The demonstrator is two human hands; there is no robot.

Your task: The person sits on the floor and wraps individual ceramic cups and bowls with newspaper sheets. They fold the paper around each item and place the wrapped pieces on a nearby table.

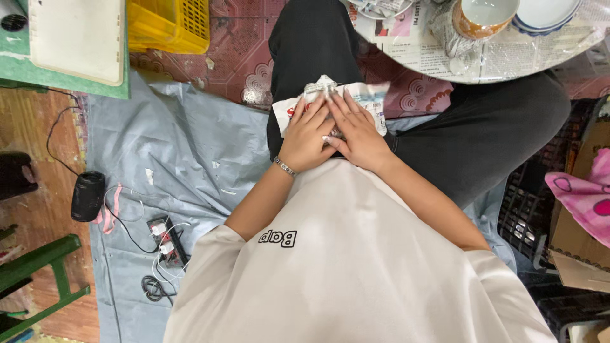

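Note:
I look down at my lap, where a crumpled white paper or plastic packet with red and blue print lies on my black trousers. My left hand, with a thin bracelet at the wrist, lies flat on the packet's left part, fingers spread. My right hand presses flat on its middle, fingers pointing away from me. The two hands touch side by side. Most of the packet is hidden under them.
A round table covered in newspaper and clear film stands ahead right, with a cup and stacked bowls. A yellow crate, a grey floor sheet, a power strip, a black speaker and a cardboard box surround me.

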